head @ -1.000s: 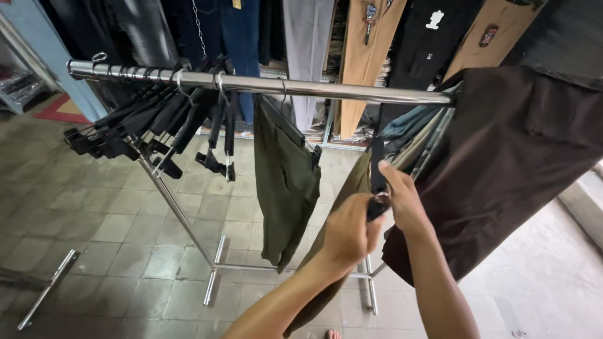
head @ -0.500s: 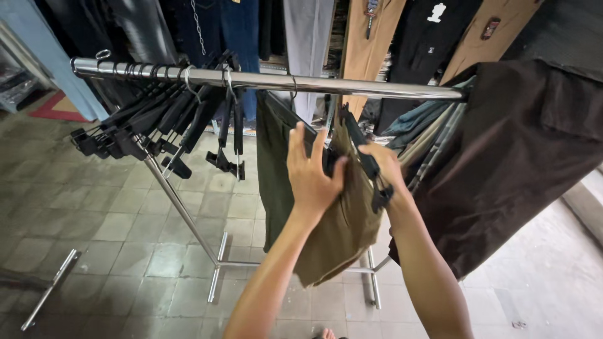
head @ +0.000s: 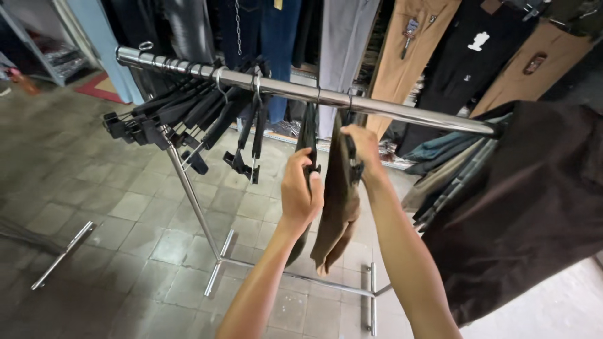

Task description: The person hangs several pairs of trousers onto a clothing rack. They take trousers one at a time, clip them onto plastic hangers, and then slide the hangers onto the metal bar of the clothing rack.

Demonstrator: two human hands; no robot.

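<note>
While both hands are raised to the rail, the fingers of the left hand (head: 300,188) are curled tight round the black clip hanger (head: 309,164) of a dark olive pair of trousers (head: 306,141), thumb on the near side. The fingers of the right hand (head: 363,149) are closed on the top of a second black hanger (head: 353,164), which carries a brown-olive pair of trousers (head: 338,201). These two garments hang side by side, touching, just under the chrome rail (head: 402,112) near its middle. To the left on that rail hangs a bunch of empty black clip hangers (head: 188,116), too crowded to count. To the right, one large dark brown garment (head: 534,207) hangs, with a few folded ones beside it. One rack stands on the tiled floor (head: 113,213).
</note>
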